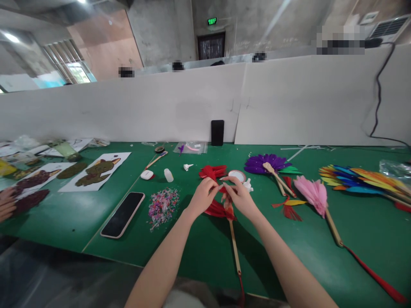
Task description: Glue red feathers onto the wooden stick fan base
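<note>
My left hand (204,194) and my right hand (240,195) meet above a fan with red feathers (214,209) and a wooden handle (235,248). The fingertips of both hands are pinched close together; whatever is between them is too small to make out. More red feathers (212,171) lie just beyond my fingers. Behind my right hand sits a round white dish with a reddish rim (236,174), partly covered. The fan's handle points toward me, with a red cord (241,288) hanging from its end. A crumpled white tissue (248,185) rests beside my right hand.
To the left lie colourful sequins (163,206), a phone (123,214) and a small white bottle (168,175). Purple (268,164), pink (311,193) and multicoloured (359,179) feather fans are on the right. A dark phone (217,132) leans on the white partition (167,107). Another person's hand (6,203) shows far left.
</note>
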The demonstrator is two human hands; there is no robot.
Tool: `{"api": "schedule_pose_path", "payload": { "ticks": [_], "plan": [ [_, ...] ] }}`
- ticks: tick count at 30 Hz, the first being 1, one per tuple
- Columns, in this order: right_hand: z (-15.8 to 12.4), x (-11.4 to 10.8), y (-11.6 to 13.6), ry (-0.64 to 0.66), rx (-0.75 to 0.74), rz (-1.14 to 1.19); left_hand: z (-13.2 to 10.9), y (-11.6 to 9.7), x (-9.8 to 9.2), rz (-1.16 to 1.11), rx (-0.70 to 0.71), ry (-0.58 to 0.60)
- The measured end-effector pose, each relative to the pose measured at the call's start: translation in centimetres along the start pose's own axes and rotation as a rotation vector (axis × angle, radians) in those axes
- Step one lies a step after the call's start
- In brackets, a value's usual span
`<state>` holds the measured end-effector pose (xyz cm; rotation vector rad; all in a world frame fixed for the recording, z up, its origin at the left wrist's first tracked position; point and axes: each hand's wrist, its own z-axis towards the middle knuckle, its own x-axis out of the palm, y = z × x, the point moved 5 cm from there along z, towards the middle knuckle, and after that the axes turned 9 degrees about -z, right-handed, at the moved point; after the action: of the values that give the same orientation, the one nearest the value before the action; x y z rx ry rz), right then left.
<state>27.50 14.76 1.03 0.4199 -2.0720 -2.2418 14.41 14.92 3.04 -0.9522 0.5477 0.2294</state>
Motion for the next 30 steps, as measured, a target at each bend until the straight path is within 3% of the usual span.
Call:
{"api": "schedule_pose_path", "payload": {
  "ticks": [11, 16, 19, 23, 26, 30],
  "plan": [
    [-0.8, 0.7, 0.8, -0.091, -0.156, -0.159, -0.2, -0.1, -0.4, -0.052, -0.137, -0.274],
    [-1.2, 1.1, 1.2, -0.089, -0.192, -0.226, -0.3, 0.9, -1.1, -0.06, -0.211, -0.34],
    [-1.2, 1.1, 1.2, -0.088, -0.201, -0.233, -0.2, 1.4, -2.3, 0.021, -0.234, -0.384],
    [-1.1, 0.8, 1.1, -0.12, -0.195, -0.202, -0.2, 2.6, -5.0, 0.231, -0.404, -0.461],
    [-1.1, 0.6, 1.2, -0.137, -0.183, -0.187, -0.4, 3.8, -6.8, 0.282, -0.484, -0.405],
    [-1.1, 0.4, 1.4, -0.167, -0.204, -0.206, -1.5, 6.1, -8.7, 0.279, -0.618, -0.224]
  ]
}}
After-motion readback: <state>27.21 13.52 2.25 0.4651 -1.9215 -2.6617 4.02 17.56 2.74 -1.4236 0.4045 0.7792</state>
